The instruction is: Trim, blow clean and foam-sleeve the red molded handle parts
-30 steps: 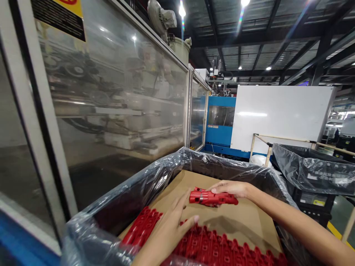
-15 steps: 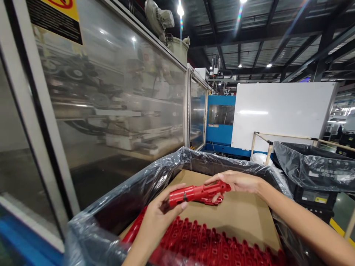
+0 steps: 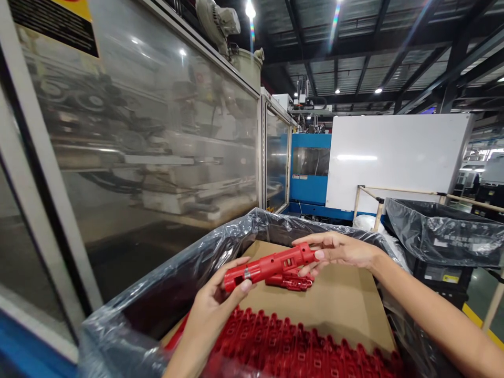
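Red part (image 3: pixel 271 265) rolled, right end raised since earlier frame; left hand (image 3: pixel 210 300) and right hand (image 3: pixel 343 250) pinch opposite ends, presumably for steadiness, leaving windowed middle uncovered.

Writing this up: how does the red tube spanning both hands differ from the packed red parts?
The red tube tilts between left hand and right hand; the packed red parts lie side by side. The red tube is single; the packed red parts many. Both are red.
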The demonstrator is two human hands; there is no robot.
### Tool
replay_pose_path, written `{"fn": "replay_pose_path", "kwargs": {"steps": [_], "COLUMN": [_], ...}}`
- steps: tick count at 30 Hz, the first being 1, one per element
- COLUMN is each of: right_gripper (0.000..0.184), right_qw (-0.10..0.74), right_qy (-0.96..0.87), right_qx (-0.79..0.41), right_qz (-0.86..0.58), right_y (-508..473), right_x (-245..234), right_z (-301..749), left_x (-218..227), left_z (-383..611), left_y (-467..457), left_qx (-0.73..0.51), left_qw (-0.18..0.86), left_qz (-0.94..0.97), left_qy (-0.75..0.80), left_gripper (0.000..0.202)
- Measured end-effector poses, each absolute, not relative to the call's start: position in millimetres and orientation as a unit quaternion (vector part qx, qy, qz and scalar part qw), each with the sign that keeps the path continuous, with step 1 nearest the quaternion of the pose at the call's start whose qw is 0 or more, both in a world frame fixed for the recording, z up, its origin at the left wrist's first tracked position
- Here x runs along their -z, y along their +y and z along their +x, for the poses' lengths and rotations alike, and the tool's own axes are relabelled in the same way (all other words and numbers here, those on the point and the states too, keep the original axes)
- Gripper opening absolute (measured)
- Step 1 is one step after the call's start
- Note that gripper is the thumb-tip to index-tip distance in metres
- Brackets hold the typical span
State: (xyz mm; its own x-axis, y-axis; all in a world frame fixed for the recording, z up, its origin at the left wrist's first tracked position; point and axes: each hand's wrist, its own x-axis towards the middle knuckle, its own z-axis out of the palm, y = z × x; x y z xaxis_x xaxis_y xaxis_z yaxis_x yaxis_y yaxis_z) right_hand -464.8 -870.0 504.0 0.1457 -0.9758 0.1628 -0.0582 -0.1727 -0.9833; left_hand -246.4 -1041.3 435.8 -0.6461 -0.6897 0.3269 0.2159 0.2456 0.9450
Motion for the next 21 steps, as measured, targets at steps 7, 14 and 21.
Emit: {"fn": "replay_pose_path", "kwargs": {"steps": [7,14,21], "right_gripper": [0.045,0.049,0.045], "right_qw": [0.447,0.433,0.38], "right_qy": [0.446,0.454,0.484], "right_qx": [0.503,0.521,0.547], "right_qz": [-0.59,-0.579,-0.568], "right_y": [-870.2,-872.9,-872.0], "right_x": [-506.7,-502.8,-506.4], "right_z": [-459.1,-457.6,-456.0], "left_x": [-435.2,-437.6,-434.9], "left_z": [-248.8,-248.3,-247.7], "left_y": [-1044.6,-1038.1,-1043.1], "left_qx": [0.604,0.585,0.591], "left_qw": [0.364,0.366,0.377], "left_qz": [0.176,0.18,0.168], "left_qy": [-0.687,-0.701,-0.693], "left_gripper": [0.051,0.059,0.05]}}
